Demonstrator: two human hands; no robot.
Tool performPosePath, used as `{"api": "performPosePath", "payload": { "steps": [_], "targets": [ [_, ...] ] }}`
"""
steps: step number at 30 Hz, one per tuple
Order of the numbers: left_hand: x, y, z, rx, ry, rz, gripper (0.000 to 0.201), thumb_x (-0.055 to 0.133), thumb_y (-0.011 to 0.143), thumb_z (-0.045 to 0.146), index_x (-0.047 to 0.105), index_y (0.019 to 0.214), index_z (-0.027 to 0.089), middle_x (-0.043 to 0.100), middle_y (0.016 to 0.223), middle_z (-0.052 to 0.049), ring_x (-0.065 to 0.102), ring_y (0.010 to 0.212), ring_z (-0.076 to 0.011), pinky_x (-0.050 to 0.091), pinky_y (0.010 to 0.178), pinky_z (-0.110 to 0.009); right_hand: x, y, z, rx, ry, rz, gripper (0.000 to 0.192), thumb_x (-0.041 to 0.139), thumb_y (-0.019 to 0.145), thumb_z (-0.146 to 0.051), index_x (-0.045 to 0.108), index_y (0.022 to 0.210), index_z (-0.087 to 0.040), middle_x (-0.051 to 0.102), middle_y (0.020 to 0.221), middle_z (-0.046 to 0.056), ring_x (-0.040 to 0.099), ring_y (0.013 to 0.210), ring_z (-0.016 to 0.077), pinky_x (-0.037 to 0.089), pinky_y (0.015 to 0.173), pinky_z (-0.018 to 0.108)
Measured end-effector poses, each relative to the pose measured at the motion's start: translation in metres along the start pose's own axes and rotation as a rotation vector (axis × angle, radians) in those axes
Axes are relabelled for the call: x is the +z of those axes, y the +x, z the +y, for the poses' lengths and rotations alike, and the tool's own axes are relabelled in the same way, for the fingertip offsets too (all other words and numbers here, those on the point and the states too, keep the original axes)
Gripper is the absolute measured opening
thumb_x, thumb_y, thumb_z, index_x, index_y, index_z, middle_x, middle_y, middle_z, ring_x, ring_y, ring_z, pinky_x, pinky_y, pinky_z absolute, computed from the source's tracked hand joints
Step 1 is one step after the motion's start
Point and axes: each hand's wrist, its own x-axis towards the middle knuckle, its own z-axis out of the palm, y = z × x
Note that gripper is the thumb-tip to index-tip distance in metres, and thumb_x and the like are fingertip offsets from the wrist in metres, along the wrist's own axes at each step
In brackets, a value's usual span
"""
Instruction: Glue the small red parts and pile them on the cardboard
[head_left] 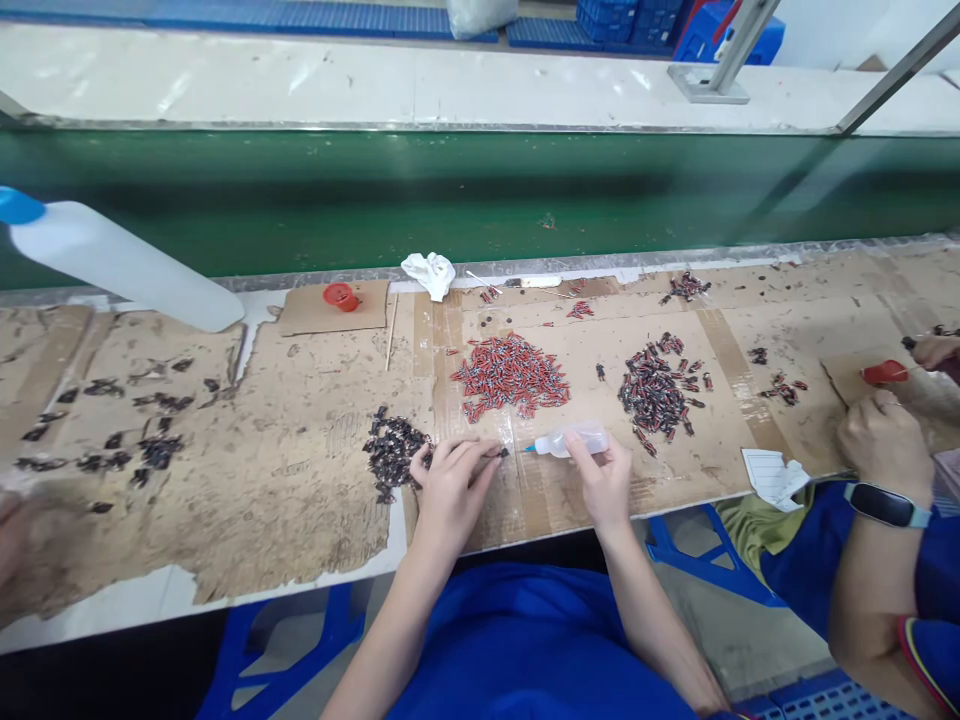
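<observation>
Left hand (450,487) pinches a tiny dark part (501,453) between narrow fingertips, resting on the taped brown cardboard work surface (300,450), near edge, centre. Right hand (606,478) wraps a small translucent plastic squeeze bottle (574,440), its thin blue nozzle aimed left at the dark part, tip just beside it. Pile of small black parts (391,455) just left of the left hand. Heap of small red parts (511,375) beyond the hands, mixed red-and-black heap (656,392) to the right of it. Crumpled white cloth (429,272) and red round cap (341,296) at the far edge. Green conveyor belt (480,190) beyond. Co-worker's hand (885,440) at right, wearing a dark wristband, near a red-tipped tool (885,372). White plastic bottle with blue cap (112,260) lies far left.
</observation>
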Motion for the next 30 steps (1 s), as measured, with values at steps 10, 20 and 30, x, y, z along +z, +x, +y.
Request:
{"api": "performPosePath", "payload": {
  "steps": [10, 20, 30],
  "targets": [
    [0.000, -0.001, -0.004, 0.030, -0.038, 0.017, 0.020, 0.055, 0.090, 0.021, 0.071, 0.087, 0.031, 0.076, 0.090, -0.002, 0.062, 0.102, -0.0259, 0.034, 0.093, -0.046, -0.010, -0.002, -0.022, -0.500, -0.769, 0.242, 0.030, 0.067, 0.083, -0.042, 0.069, 0.105, -0.022, 0.053, 0.120, 0.016, 0.043, 0.116, 0.0350, 0.040, 0.096, 0.058],
    [-0.023, -0.005, -0.009, 0.059, -0.173, 0.119, 0.020, 0.052, 0.093, 0.029, 0.072, 0.095, 0.027, 0.076, 0.092, -0.003, 0.067, 0.088, -0.0207, 0.047, 0.087, -0.040, 0.056, 0.016, -0.009, -0.548, -0.874, 0.013, 0.022, 0.059, 0.090, -0.028, 0.075, 0.076, -0.022, 0.058, 0.097, 0.013, 0.043, 0.099, 0.0314, 0.039, 0.087, 0.052],
    [-0.023, -0.002, -0.002, -0.016, -0.317, 0.095, 0.018, 0.054, 0.092, 0.028, 0.071, 0.097, 0.025, 0.075, 0.094, -0.003, 0.068, 0.090, -0.0189, 0.053, 0.085, -0.036, 0.039, 0.010, -0.020, -0.452, -0.463, -0.331, 0.018, 0.054, 0.094, -0.026, 0.071, 0.093, -0.021, 0.071, 0.089, 0.007, 0.061, 0.088, 0.0223, 0.050, 0.081, 0.037]
  ]
}}
